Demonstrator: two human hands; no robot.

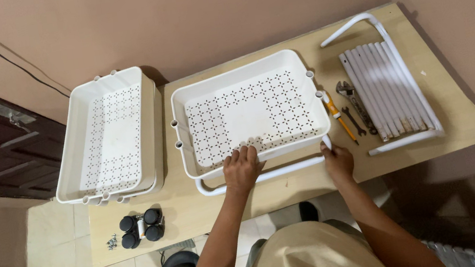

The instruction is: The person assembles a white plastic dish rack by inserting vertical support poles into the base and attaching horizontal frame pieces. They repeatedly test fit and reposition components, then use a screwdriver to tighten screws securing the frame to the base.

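Observation:
A white perforated plastic tray [182, 107] lies in the middle of the wooden table. My left hand [242, 168] rests on its near rim, fingers curled over the edge. A white U-shaped tube handle [276, 174] lies along the tray's near side. My right hand [337, 159] grips this handle at its right corner, where it meets the tray.
A stack of matching white trays [78, 149] sits at the left. Several white tubes [380, 89] and a curved tube frame [359, 22] lie at the right. An orange screwdriver [340, 120], an adjustable wrench [351, 98] and a spanner [354, 121] are beside the tray. Black caster wheels [141, 227] and small screws [112, 241] sit near the front left.

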